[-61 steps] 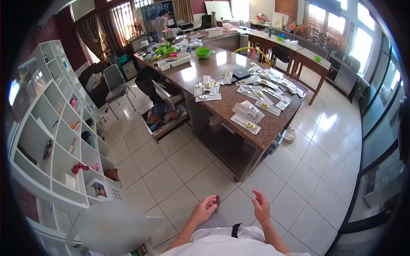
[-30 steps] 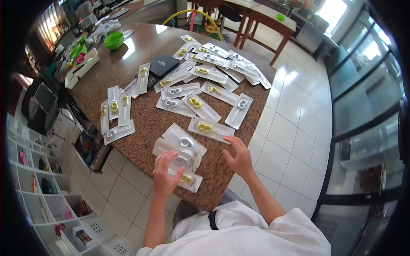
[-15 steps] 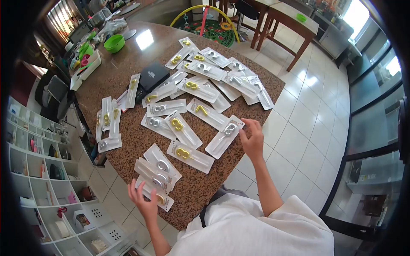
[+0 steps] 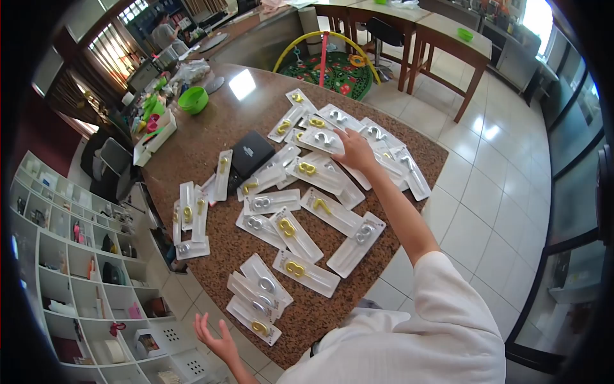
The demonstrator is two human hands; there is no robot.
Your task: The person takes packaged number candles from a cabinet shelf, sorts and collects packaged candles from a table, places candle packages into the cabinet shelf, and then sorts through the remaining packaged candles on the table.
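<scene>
Blister-packed number candles in gold and silver lie spread over the speckled brown countertop [image 4: 211,153]. My right hand [image 4: 355,153] reaches over the far heap, fingers extended at a silver 2 candle pack [image 4: 320,137]; whether it touches is unclear. My left hand [image 4: 217,342] is off the near-left counter edge, empty with its fingers apart. Closest to it is a gold-numbered candle pack [image 4: 259,328], overlapping silver-numbered packs [image 4: 267,285]. A silver 3 candle pack [image 4: 363,237], a gold 3 candle pack [image 4: 295,269] and a gold 7 candle pack [image 4: 323,206] lie mid-counter.
A black box [image 4: 252,153] stands among the packs. Farther left are a green bowl [image 4: 193,100] and a white tray [image 4: 155,137]. White cubby shelving [image 4: 89,291] is at left. A baby play gym [image 4: 324,61] stands beyond the counter. A person [image 4: 163,32] is in the background.
My right hand has gone from beside the silver 3 pack to the far heap. That pack now lies slightly turned. My left hand has moved off the near packs, past the counter edge.
</scene>
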